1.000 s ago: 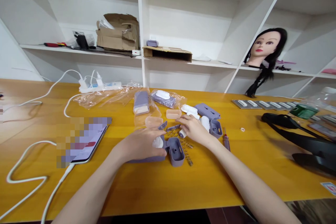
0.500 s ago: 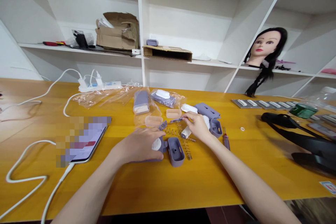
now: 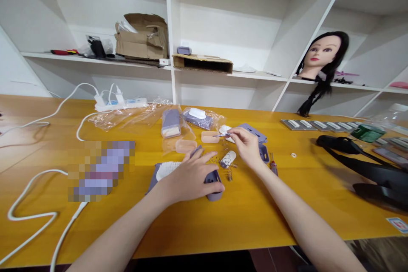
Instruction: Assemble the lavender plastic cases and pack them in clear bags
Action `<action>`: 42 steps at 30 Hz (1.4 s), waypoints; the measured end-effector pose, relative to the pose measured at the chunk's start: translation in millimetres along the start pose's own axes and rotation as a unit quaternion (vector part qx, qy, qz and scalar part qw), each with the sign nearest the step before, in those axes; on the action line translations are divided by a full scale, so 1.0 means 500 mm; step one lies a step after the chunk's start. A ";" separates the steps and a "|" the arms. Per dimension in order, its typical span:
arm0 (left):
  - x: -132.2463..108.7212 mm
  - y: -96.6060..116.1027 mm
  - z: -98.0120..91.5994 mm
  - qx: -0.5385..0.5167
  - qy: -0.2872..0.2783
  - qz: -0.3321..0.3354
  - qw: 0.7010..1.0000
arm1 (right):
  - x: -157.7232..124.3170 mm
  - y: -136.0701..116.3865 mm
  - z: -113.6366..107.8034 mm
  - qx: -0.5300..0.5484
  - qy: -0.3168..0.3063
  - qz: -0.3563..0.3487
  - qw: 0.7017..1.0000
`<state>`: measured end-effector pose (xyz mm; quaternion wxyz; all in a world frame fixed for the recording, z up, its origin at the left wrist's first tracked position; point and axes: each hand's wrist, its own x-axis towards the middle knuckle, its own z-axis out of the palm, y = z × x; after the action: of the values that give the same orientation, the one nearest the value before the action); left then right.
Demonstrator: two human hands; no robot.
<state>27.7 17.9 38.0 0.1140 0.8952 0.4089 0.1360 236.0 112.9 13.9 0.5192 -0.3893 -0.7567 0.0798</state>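
My right hand pinches a small thin purplish-grey piece between thumb and fingertips, above a pale pink tray. With its fingers spread, my left hand hovers over a purple-grey oval cup, partly covering it; whether it touches the cup I cannot tell. Left of that hand lies a purple-grey brush part with white bristles. Between the hands are a white cylinder and loose metal springs. A second cup and a screwdriver lie beside my right wrist.
A blurred-out phone with a white cable lies at left. Clear plastic bags and a power strip are at the back. A black strap-like object and a green-labelled bottle stand right, below the shelves.
My left hand has moved right from the brush part to over the oval cup, its fingers spreading. My right hand has shifted slightly right and up with the thin piece, uncovering the white cylinder.
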 end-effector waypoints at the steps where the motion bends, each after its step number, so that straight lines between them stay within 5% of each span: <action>1: 0.005 0.004 0.003 0.005 0.004 0.002 1.000 | -0.001 -0.003 0.000 0.004 0.005 -0.002 1.000; 8: 0.014 0.010 0.021 0.021 0.024 0.017 0.999 | -0.002 -0.016 0.002 -0.018 0.009 -0.026 0.999; 18: 0.010 -0.002 0.008 0.014 0.072 0.015 0.997 | 0.003 0.043 -0.012 -0.108 -0.048 -0.001 0.993; 29: 0.010 -0.013 0.010 -0.123 0.175 0.045 0.976 | 0.008 -0.023 -0.027 0.050 -0.178 0.065 0.981; 33: 0.015 -0.017 0.004 -0.173 0.318 0.067 0.930 | 0.002 -0.056 -0.019 0.122 -0.222 0.117 0.960; 37: 0.011 -0.014 -0.018 -0.349 0.439 0.042 0.827 | 0.009 -0.056 -0.033 0.146 -0.228 0.161 0.949; 40: 0.004 -0.012 -0.038 -0.480 0.477 0.029 0.736 | 0.021 -0.030 -0.067 0.124 -0.251 0.187 0.941; 42: 0.001 -0.014 -0.045 -0.538 0.468 0.012 0.701 | 0.028 -0.011 -0.092 0.098 -0.302 0.204 0.926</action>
<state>15.7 24.8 56.8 0.3684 0.5076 0.2557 0.7357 270.2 105.5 47.7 0.2745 -0.4401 -0.7701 0.3714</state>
